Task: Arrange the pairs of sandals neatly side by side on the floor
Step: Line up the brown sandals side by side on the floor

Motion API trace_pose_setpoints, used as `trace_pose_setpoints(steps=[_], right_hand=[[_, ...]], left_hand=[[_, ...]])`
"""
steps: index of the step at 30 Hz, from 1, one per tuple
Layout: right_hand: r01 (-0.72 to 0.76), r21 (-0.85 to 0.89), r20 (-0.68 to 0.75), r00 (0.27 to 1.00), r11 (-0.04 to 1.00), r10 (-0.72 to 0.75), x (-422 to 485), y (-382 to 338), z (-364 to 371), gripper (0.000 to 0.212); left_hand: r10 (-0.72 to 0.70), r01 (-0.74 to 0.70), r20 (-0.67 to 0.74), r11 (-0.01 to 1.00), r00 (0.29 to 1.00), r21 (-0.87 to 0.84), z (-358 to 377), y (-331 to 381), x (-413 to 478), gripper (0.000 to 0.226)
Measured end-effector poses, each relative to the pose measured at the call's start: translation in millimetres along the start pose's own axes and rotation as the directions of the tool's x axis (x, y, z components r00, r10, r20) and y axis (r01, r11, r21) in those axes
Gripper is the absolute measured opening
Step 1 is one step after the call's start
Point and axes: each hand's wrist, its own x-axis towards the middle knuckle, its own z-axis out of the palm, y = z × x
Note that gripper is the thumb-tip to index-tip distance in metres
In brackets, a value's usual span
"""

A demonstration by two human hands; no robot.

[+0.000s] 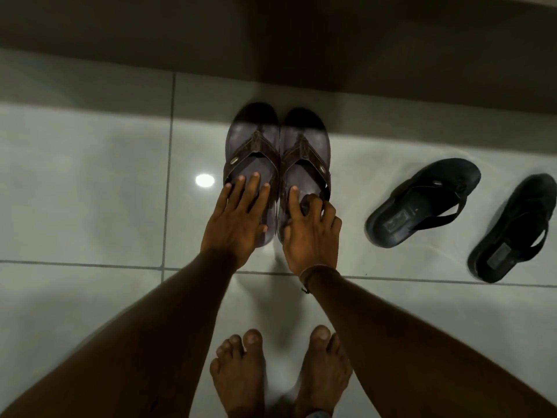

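Head view: left hand (233, 218) fingers spread flat on brown sandals (275, 164); right hand (312, 227) pinching strap; black sandals (422, 203) apart.

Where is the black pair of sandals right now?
In the head view, the black sandals lie right of the brown pair, angled and apart on the tiled floor.

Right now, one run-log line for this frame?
brown pair: side by side | left hand: flat on it | right hand: on it | black pair: splayed, untouched
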Motion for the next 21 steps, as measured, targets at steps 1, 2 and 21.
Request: trace_pose_setpoints(steps=[1, 2, 21], right_hand=[[0.002, 0.001, -0.002, 1.0, 1.0, -0.002, 0, 1, 0, 0.081], [0.005, 0.003, -0.009, 1.0, 1.0, -0.005, 1, 1, 1, 0.082], [-0.113, 0.099, -0.037, 0.993, 0.989, 0.117, -67, 82, -68, 0.072]], left_hand=[[0.003, -0.003, -0.001, 1.0, 1.0, -0.003, 1, 0, -1, 0.088], [0.004, -0.004, -0.004, 1.0, 1.0, -0.003, 2, 0, -2, 0.088], [0.128, -0.134, -0.122, 0.99, 0.984, -0.043, -63, 67, -49, 0.064]])
